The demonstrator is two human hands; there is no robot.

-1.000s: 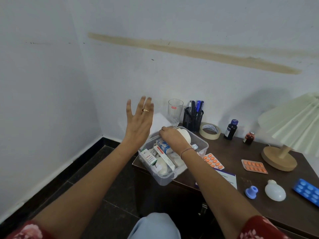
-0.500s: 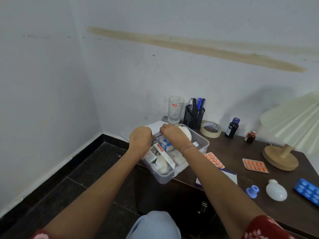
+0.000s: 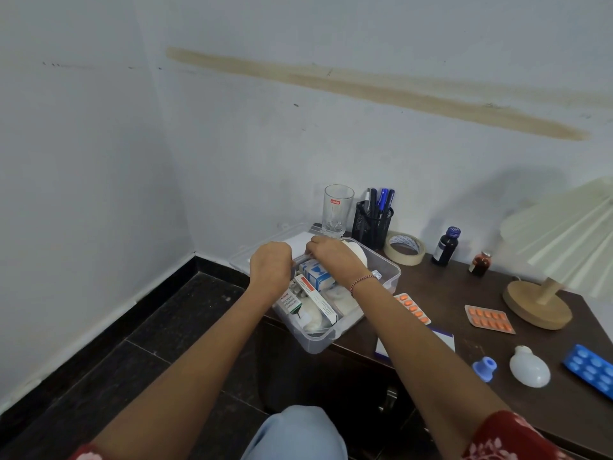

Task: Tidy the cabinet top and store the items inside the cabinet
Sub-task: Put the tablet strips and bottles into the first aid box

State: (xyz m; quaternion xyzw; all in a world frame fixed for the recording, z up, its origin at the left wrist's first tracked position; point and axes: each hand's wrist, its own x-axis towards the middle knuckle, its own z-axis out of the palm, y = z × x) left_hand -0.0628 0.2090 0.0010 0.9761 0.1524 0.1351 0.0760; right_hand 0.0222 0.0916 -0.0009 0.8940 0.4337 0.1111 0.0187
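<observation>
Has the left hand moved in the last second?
Yes. The left hand came down: it was raised open beside the drinking glass, now below the glass, fingers curled at the rim of the clear box.

Soft even daylight, wide-angle edge distortion

Bare counter (image 3: 441, 287) opens between box (image 3: 391, 277) and lamp base (image 3: 537, 307), narrowed by pill strips (image 3: 489, 319). Behind the box, glass (image 3: 337, 209), pen holder (image 3: 371, 224) and tape (image 3: 405, 249) crowd the wall. The lampshade (image 3: 570, 234) overhangs the right end.
</observation>
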